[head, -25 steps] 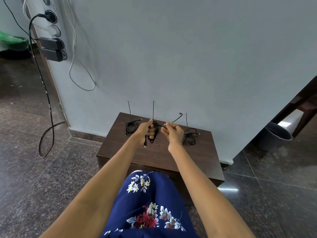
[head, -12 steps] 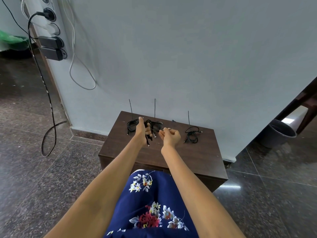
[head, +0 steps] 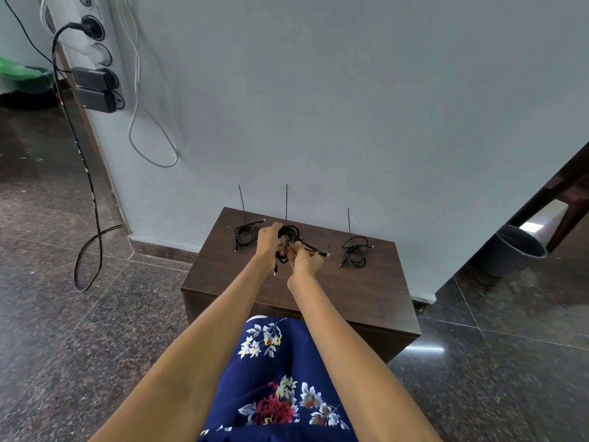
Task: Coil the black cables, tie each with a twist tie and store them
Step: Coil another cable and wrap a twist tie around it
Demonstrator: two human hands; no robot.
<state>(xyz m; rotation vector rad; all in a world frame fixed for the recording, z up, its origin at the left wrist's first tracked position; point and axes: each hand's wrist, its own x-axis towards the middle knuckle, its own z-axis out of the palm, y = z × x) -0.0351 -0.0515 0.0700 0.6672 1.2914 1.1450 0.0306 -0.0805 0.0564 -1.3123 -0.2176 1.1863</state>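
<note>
Whereas a second ago the loose tail of the middle black cable was drawn out towards the back wall in the right hand, that tail has now been brought in, and only a short stiff end with its plug is seen jutting to the right past the fingers. The middle black cable bundle (head: 288,234) is gripped in the closed left hand (head: 269,239), just above the dark brown wooden surface (head: 366,291). The right hand (head: 304,258) is pressed up against the left, its fingertips pinched on the cable end (head: 314,249). From this it is judged that the coiling of this cable is all but finished, and that the tie comes next.

Three thin black twist ties are stood upright against the pale wall, the middle twist tie (head: 286,202) directly behind the hands and not yet taken. The left coiled black cable (head: 244,235) is laid flat near the left hand, with a tie (head: 241,202) behind it. The right coiled black cable (head: 354,252) is laid well apart to the right, below its own tie (head: 348,221). Neither coil appears to be bound, though this is too small to be told for certain. No storage place can be made out.
</note>
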